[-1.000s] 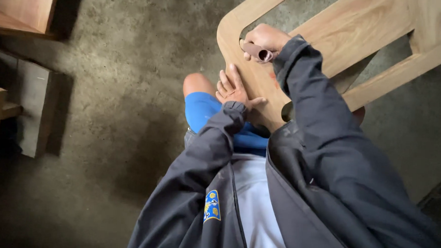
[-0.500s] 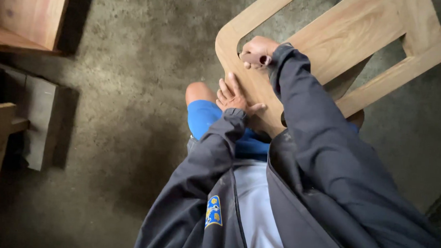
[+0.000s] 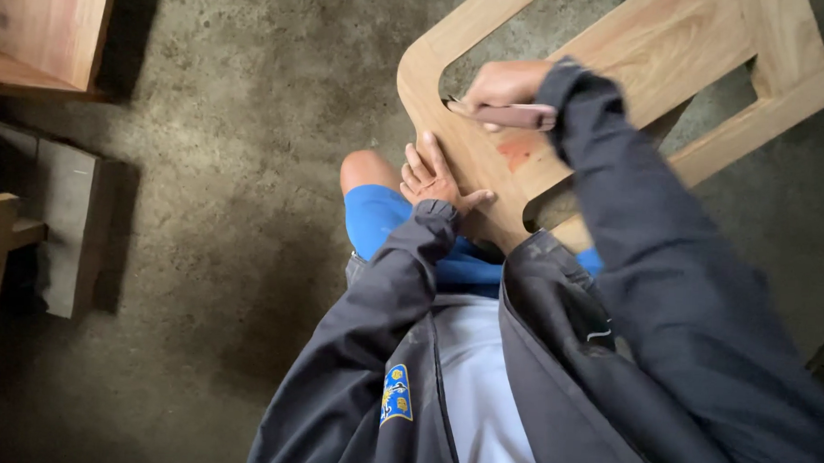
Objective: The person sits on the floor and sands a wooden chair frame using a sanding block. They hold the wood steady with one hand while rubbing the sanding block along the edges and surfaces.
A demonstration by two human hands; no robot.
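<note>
A pale wooden frame (image 3: 642, 47) with rounded corners and cut-out openings rests across my lap. My left hand (image 3: 433, 175) lies flat, fingers apart, on the frame's lower rail beside my knee. My right hand (image 3: 502, 85) is closed around a rolled piece of brownish sandpaper (image 3: 514, 116), pressing it against the inner edge of the frame's rounded corner. A reddish patch (image 3: 515, 153) marks the wood just below the roll. Dark jacket sleeves cover both arms.
Rough concrete floor (image 3: 250, 113) lies all around. A reddish wooden box (image 3: 41, 21) sits at the top left. Grey and brown wooden blocks (image 3: 56, 225) stand at the left edge. My blue shorts (image 3: 380, 216) and bare knee show under the frame.
My right hand has turned the sandpaper roll to lie more level and slid it rightward along the frame's inner edge; my elbow has swung right. The left hand stays flat in place.
</note>
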